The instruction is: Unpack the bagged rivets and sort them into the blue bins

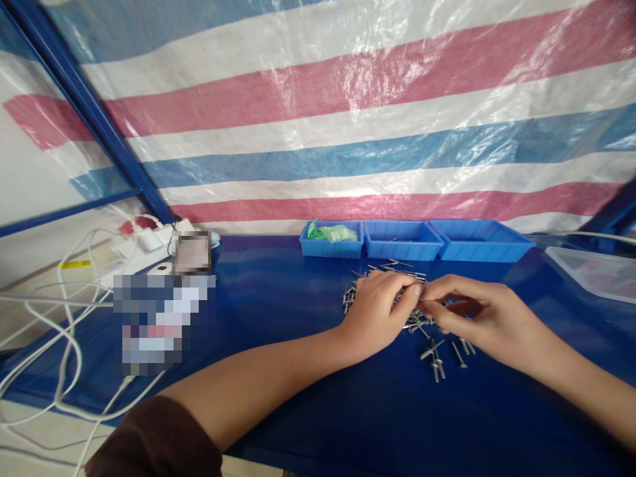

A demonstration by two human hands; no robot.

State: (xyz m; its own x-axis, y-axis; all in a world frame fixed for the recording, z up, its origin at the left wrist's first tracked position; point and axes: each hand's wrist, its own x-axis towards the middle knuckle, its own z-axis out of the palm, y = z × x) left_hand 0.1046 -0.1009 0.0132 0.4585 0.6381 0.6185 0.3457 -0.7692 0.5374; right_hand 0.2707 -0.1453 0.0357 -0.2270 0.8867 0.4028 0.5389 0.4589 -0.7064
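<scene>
My left hand (380, 308) is closed in a pinch above a pile of silver metal rivets (420, 322) on the blue table. Opposite it, my right hand (477, 315) also pinches, and the fingertips of both hands meet. A small bit of metal shows between them; it looks like one of the rivets, mostly covered by the fingers. Part of the pile is hidden behind my hands. Several loose rivets (436, 368) lie nearer to me, below the right hand.
Three blue bins stand along the back: one with green and clear plastic (335, 233), a middle bin (402, 252) and a right bin (484, 252). A clear plastic lid or tray (591, 275) lies far right. White cables (64, 358), a power strip (149, 238) and blurred items occupy the left.
</scene>
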